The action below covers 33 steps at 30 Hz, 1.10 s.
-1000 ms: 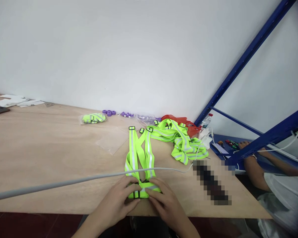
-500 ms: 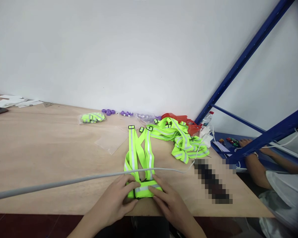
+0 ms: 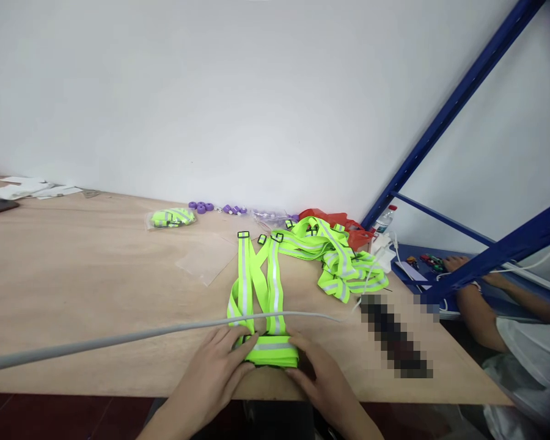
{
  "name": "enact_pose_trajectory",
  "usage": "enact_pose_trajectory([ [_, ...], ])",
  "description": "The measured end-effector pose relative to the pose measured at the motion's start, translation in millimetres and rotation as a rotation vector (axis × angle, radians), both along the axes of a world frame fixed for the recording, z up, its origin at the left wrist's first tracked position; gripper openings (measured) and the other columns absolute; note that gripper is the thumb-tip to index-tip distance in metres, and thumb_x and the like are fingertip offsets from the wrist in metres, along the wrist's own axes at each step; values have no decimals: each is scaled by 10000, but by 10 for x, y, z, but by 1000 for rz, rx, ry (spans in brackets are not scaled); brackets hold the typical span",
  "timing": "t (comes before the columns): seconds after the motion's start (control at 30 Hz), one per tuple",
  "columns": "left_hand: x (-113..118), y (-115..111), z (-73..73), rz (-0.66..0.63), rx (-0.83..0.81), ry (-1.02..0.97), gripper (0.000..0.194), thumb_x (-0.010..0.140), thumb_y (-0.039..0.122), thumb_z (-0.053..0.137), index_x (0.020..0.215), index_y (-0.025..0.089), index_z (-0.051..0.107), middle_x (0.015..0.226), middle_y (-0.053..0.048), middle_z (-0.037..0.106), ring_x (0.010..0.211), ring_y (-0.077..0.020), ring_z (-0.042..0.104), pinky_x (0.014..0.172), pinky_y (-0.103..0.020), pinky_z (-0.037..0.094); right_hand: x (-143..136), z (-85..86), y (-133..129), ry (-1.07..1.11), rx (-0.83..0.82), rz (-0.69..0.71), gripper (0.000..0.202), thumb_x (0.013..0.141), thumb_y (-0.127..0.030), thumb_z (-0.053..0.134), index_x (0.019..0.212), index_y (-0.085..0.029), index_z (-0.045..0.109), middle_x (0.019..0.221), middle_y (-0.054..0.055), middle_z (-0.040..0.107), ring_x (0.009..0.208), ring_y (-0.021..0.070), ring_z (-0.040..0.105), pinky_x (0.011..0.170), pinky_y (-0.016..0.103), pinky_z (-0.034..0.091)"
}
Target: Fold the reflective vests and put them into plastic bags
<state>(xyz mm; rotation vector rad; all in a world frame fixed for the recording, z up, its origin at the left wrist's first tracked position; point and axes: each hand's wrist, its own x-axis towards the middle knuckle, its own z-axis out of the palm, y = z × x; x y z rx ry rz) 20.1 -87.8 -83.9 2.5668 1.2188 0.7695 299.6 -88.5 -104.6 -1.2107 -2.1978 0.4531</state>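
Note:
A neon yellow-green harness of reflective straps [image 3: 275, 287] lies near the table's front edge, two straps running away from me to black buckles. Its near end is a flat folded bundle [image 3: 272, 351]. My left hand [image 3: 220, 360] grips the bundle's left end, fingers on top and thumb at the near edge. At the right end, my right hand [image 3: 316, 366] holds the bundle between its fingers and thumb. A grey cable [image 3: 165, 330] crosses over the straps.
More neon straps [image 3: 343, 269] are heaped at the right, before a red bag [image 3: 325, 217]. A bagged strap bundle [image 3: 172, 217], purple rolls [image 3: 201, 206] and a clear bag [image 3: 206, 263] lie behind. Beyond the blue frame [image 3: 458, 101], another person's arm [image 3: 479, 311] rests at a table.
My right hand has shifted right, off the bundle's top and onto its right end. My left hand now covers more of the left end, and the bundle looks flatter and straighter.

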Motion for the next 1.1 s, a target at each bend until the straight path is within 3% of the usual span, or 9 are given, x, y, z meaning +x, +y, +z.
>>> enact_pose_trajectory([
  [0.33, 5, -79, -86, 89, 184, -65, 297, 1028, 275, 525, 1288, 230, 661, 1263, -74, 690, 1097, -266, 632, 891, -396, 600, 7, 119, 37, -30, -7, 90, 315, 905, -170, 663, 1209, -249, 657, 1301, 113, 675, 1217, 242, 644, 1030, 379, 545],
  [0.67, -78, -29, -116, 62, 196, -80, 308, 1048, 314, 488, 1286, 228, 663, 1264, -76, 694, 1087, -249, 662, 894, -374, 611, -81, 279, 48, 22, -145, 74, 312, 871, -139, 640, 1164, -247, 637, 1276, 100, 646, 1201, 228, 621, 1014, 368, 527],
  [0.9, -181, -13, -115, 52, 191, -44, 283, 1022, 295, 551, 1281, 249, 656, 1226, -76, 696, 1053, -265, 653, 866, -410, 590, -97, 306, 125, -17, -161, 150, 466, 781, -37, 618, 1187, -264, 655, 1212, 67, 636, 1154, 211, 615, 987, 339, 518],
  [1.1, -180, -29, -46, 49, 123, -19, 279, 981, 252, 615, 1257, 238, 652, 1222, -71, 690, 1063, -269, 635, 892, -431, 568, -94, 302, 109, -29, -148, 158, 464, 826, -61, 612, 1238, -269, 656, 1231, 76, 620, 1168, 207, 610, 992, 328, 519],
])
